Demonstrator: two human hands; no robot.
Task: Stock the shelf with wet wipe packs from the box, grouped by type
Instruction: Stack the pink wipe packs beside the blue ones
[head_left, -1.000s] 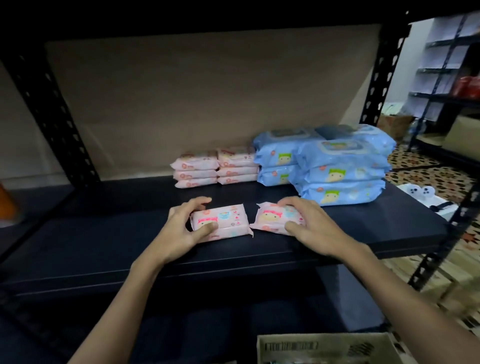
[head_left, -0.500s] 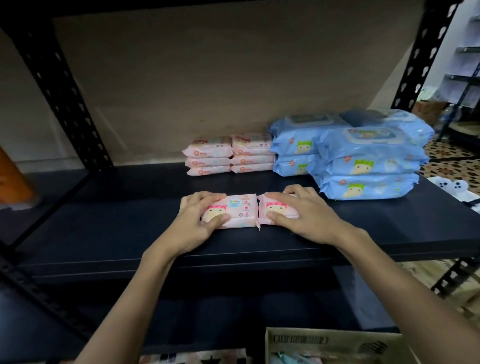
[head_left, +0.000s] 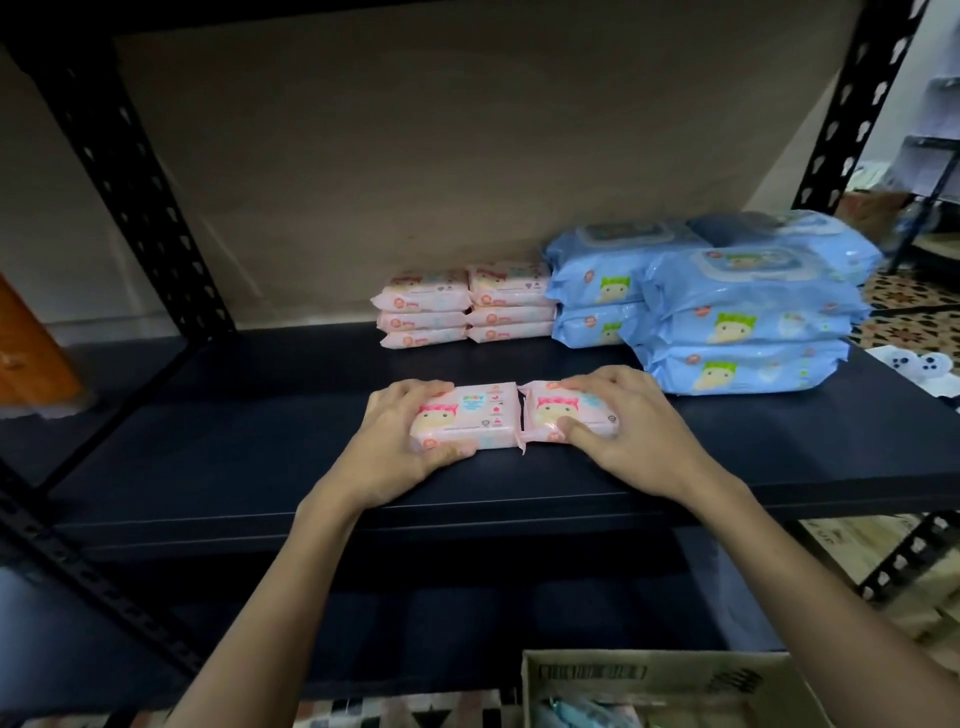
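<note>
Two small pink wet wipe packs lie side by side, touching, near the front of the dark shelf (head_left: 260, 441). My left hand (head_left: 395, 452) grips the left pink pack (head_left: 467, 421), fingers over its far edge and thumb at its near edge. My right hand (head_left: 639, 431) grips the right pink pack (head_left: 561, 415) the same way. Two stacks of pink packs (head_left: 467, 306) stand at the back of the shelf. Stacks of larger blue packs (head_left: 737, 317) stand to their right. The cardboard box (head_left: 660, 686) sits below at the bottom right.
Black perforated uprights (head_left: 140, 176) frame the shelf left and right. A beige back panel (head_left: 441, 145) closes the rear. An orange object (head_left: 31, 348) stands at far left. Patterned floor and another shelving unit (head_left: 930, 171) show at the right.
The two pink packs were apart and skewed; my hands have drawn them together until they touch, squared them up and slid them slightly further onto the shelf.
</note>
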